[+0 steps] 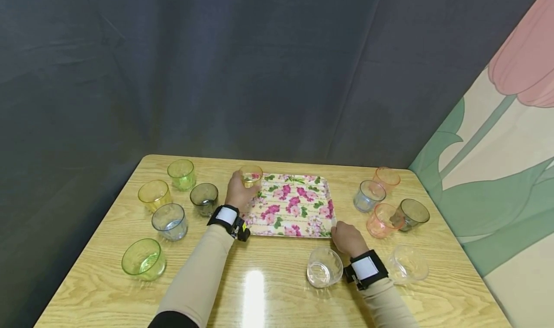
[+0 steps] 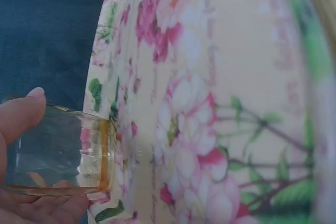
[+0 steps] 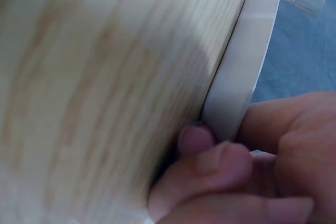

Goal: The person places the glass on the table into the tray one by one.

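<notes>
Head view: a wood-grain worktop point(image 1: 277, 289) stands before a dark blue curtain point(image 1: 259, 73), with a tulip-patterned cloth point(image 1: 502, 183) on the right. In the middle lies a rectangular floral tray point(image 1: 298, 205). The person's left hand point(image 1: 240, 192) holds an upright yellow glass tumbler point(image 1: 252, 179) at the tray's far left corner; the right hand point(image 1: 347, 239) is at the near right corner. Left of the tray stand a far green tumbler point(image 1: 182, 175), another yellow tumbler point(image 1: 155, 196), a grey tumbler point(image 1: 205, 200), a blue tumbler point(image 1: 170, 222) and a near green tumbler point(image 1: 144, 260). A clear tumbler point(image 1: 324, 269) stands just beside the right wrist. Further right are a pale blue tumbler point(image 1: 368, 196), two pink tumblers point(image 1: 381, 223), a smoky brown tumbler point(image 1: 414, 213) and a second clear tumbler point(image 1: 408, 266). Left wrist view: the thumb is on one side of the held tumbler and the fingers on the other, partly open around its width; its amber-tinted end is at the floral surface, though whether they touch is unclear. Right wrist view: the fingers are curled closely at the tray's pale corner, gripping it, beside the wood grain.
</notes>
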`<move>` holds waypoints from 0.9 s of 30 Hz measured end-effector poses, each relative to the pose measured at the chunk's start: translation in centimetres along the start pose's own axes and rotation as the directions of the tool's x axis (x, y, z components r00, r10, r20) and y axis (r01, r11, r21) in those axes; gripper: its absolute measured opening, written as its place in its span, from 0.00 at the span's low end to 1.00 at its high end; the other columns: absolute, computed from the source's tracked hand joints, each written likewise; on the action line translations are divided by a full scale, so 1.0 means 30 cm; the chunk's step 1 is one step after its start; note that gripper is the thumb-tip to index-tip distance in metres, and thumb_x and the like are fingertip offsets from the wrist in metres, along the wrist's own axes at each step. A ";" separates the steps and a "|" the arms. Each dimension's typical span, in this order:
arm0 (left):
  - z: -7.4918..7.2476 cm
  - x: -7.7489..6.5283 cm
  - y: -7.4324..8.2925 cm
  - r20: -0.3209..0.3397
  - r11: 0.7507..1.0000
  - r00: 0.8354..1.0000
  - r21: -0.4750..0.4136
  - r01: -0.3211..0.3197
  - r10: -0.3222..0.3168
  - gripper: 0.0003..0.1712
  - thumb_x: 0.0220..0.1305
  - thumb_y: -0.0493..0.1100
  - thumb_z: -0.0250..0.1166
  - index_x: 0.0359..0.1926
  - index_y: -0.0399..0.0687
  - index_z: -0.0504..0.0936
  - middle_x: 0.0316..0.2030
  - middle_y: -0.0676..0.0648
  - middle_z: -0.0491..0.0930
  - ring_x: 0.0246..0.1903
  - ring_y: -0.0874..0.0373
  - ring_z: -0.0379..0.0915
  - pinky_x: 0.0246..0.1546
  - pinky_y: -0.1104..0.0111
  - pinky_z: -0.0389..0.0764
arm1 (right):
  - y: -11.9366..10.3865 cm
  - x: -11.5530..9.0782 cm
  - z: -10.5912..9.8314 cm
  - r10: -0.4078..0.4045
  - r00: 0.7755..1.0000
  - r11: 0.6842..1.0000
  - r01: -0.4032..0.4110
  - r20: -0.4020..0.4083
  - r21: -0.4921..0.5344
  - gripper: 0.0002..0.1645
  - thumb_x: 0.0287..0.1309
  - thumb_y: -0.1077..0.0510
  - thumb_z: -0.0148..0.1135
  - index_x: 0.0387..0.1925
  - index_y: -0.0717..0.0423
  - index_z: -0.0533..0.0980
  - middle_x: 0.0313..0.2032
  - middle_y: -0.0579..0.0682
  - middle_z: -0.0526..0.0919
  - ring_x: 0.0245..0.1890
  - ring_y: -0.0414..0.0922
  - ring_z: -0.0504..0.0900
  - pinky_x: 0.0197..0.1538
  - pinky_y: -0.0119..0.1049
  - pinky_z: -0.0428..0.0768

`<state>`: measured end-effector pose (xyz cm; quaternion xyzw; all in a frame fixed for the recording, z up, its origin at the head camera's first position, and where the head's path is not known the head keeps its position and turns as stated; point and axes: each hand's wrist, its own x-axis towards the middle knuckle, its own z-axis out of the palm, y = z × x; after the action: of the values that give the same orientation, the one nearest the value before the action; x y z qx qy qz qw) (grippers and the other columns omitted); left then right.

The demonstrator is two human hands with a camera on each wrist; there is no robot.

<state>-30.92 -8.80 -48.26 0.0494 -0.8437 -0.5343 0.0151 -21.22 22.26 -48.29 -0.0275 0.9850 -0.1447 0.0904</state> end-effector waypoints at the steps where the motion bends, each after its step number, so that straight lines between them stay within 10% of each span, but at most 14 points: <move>1: 0.001 0.004 0.000 -0.001 1.000 1.000 0.004 -0.004 0.004 0.50 0.62 0.44 0.70 0.75 0.32 0.52 0.70 0.30 0.61 0.70 0.36 0.60 0.67 0.47 0.69 | 0.001 0.000 0.000 0.000 1.000 1.000 0.000 -0.003 -0.001 0.20 0.70 0.60 0.43 0.29 0.70 0.74 0.26 0.67 0.78 0.33 0.65 0.83 0.37 0.58 0.80; 27: 0.020 0.037 0.003 -0.067 0.999 0.997 0.025 -0.022 0.024 0.48 0.63 0.45 0.70 0.74 0.32 0.53 0.66 0.29 0.64 0.66 0.35 0.64 0.62 0.47 0.74 | 0.001 0.000 -0.005 0.012 0.999 1.000 -0.011 0.048 -0.008 0.19 0.72 0.59 0.43 0.34 0.70 0.75 0.27 0.63 0.78 0.33 0.61 0.83 0.37 0.55 0.80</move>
<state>-32.09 -8.35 -48.47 0.0578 -0.8495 -0.5221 0.0489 -21.25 22.32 -48.16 -0.0256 0.9832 -0.1395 0.1147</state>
